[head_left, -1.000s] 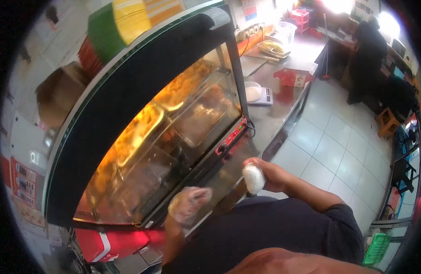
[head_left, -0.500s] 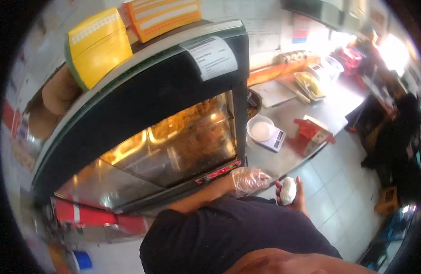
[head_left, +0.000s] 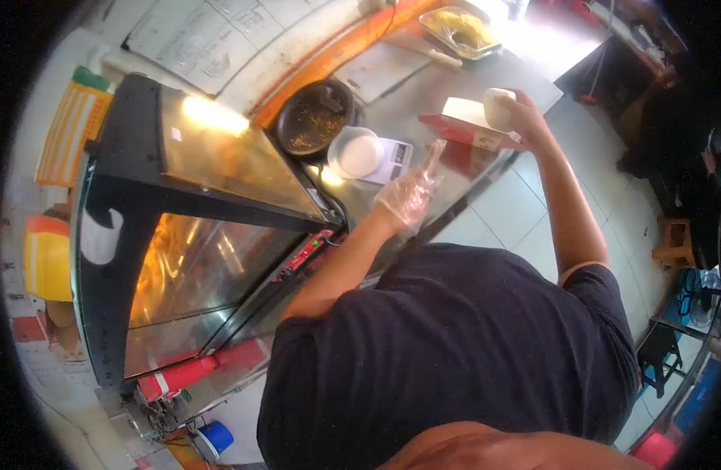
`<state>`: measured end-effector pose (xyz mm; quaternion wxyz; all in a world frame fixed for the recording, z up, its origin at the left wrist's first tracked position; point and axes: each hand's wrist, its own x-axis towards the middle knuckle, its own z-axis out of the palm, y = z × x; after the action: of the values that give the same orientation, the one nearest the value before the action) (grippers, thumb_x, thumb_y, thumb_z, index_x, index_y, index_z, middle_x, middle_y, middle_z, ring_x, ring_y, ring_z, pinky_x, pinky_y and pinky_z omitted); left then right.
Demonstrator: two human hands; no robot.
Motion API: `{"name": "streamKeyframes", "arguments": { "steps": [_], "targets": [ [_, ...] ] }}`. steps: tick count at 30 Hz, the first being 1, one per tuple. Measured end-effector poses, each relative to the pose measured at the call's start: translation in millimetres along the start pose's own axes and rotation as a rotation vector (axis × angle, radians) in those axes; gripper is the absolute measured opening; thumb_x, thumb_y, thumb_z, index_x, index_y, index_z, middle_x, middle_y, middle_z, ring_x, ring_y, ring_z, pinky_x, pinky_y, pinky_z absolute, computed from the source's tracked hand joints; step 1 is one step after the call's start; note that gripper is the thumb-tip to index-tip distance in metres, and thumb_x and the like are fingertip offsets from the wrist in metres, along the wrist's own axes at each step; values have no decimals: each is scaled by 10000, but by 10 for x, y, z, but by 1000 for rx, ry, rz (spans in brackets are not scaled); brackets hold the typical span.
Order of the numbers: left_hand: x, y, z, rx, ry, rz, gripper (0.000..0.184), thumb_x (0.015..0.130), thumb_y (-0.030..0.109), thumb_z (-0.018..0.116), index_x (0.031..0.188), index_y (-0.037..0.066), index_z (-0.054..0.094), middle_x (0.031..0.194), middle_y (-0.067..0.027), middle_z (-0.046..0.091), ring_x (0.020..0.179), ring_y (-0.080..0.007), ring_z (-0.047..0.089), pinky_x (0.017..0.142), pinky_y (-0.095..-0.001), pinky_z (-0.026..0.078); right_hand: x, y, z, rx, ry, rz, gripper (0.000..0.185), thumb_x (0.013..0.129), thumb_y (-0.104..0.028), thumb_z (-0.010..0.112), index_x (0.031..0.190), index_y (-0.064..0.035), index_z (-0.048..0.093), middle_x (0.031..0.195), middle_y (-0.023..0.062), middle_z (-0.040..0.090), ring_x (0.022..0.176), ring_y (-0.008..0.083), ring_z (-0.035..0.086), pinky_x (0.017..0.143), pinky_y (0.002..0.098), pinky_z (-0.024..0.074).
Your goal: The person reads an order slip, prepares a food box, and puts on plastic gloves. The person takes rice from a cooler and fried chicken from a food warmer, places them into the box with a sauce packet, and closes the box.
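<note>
My right hand (head_left: pixel 526 117) is closed around a white rounded bundle (head_left: pixel 498 110), held tilted at the right end of an open red-and-white paper box (head_left: pixel 464 129). The box stands on the steel counter near its front edge. My left hand (head_left: pixel 411 196), in a clear plastic glove, is over the counter edge with its fingers stretched toward the box, holding nothing that I can see. Just beyond it, a white bowl (head_left: pixel 356 155) with pale contents sits on a digital kitchen scale (head_left: pixel 393 160).
On my left stands a lit glass food warmer (head_left: pixel 219 157). A dark round pan (head_left: pixel 317 117) with brown bits lies behind the bowl. Farther back are a white board (head_left: pixel 380 70), a knife (head_left: pixel 435 53) and a tray of yellow food (head_left: pixel 460 33). An orange stool (head_left: pixel 674 239) stands on the tiled floor.
My view has turned toward the counter. My right hand has carried the white bundle from near my body out to the box. My left hand has reached farther forward over the counter.
</note>
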<state>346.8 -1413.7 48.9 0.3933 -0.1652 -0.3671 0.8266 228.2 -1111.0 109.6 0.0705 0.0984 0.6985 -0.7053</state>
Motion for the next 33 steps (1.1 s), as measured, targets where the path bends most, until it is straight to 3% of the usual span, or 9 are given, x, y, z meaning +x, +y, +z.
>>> {"name": "streamKeyframes", "arguments": {
  "steps": [2,4,7,12,16,21,23,26,33],
  "targets": [
    [316,7,-19,-1675,147,-312,566,998,194,484,1521,58,314,1601,-219,316,1055,-364,613,935,-414,523,416,412,-41,-56,-34,16,474,939,-278,668,1337,-42,564,1150,146,661,923,253,670,758,398,569],
    [640,-621,221,-2854,-485,-309,712,1012,273,501,1614,137,146,1462,-218,505,962,-428,668,844,-493,536,677,682,-85,-29,-87,70,474,943,-292,676,1308,-7,579,1139,150,668,906,254,673,771,399,569],
    [902,-456,154,-2643,-507,-329,779,1015,340,516,1627,178,63,1348,-240,589,969,-428,667,814,-501,533,737,931,60,-183,-199,20,434,951,-267,672,1279,9,602,1115,145,674,915,259,671,780,396,571],
    [1048,-179,107,-2715,-512,-656,330,1007,322,530,1183,97,696,1031,-169,720,931,-400,682,838,-500,533,641,1294,68,-120,-406,-116,363,969,-176,612,1311,-54,618,1139,145,646,922,248,667,780,368,581],
    [964,232,50,-2509,-360,-640,318,985,283,469,1215,150,645,1035,-191,710,937,-389,683,831,-514,529,560,1150,151,80,-307,133,331,992,-212,581,1274,-44,622,1101,161,647,975,274,652,884,416,560],
    [1163,-195,110,-2767,-965,-386,457,985,250,449,1422,135,518,1110,-219,697,1012,-402,670,897,-481,525,970,1447,247,-113,-202,134,433,1001,-312,575,1343,-48,554,1190,219,645,1044,316,636,918,472,518],
    [1186,240,-320,-2971,-885,-436,426,1011,255,432,1396,102,534,1191,-217,664,1092,-372,640,927,-458,512,1093,1753,224,-102,-163,118,285,960,-309,613,1143,-96,659,948,68,656,776,184,633,594,326,513],
    [1335,1258,-1147,-3317,-684,-698,400,1050,262,408,1356,53,559,1312,-215,613,1212,-328,596,972,-424,493,970,1664,333,237,-202,423,260,979,-245,602,1161,-61,624,974,83,670,842,244,680,685,421,593],
    [1072,227,-311,-2781,-871,-670,238,982,226,549,951,43,698,931,-209,700,847,-376,680,756,-477,531,886,1428,330,-21,-328,273,385,966,-335,648,1231,-67,569,1079,82,652,917,271,680,737,452,600]
  ]
}}
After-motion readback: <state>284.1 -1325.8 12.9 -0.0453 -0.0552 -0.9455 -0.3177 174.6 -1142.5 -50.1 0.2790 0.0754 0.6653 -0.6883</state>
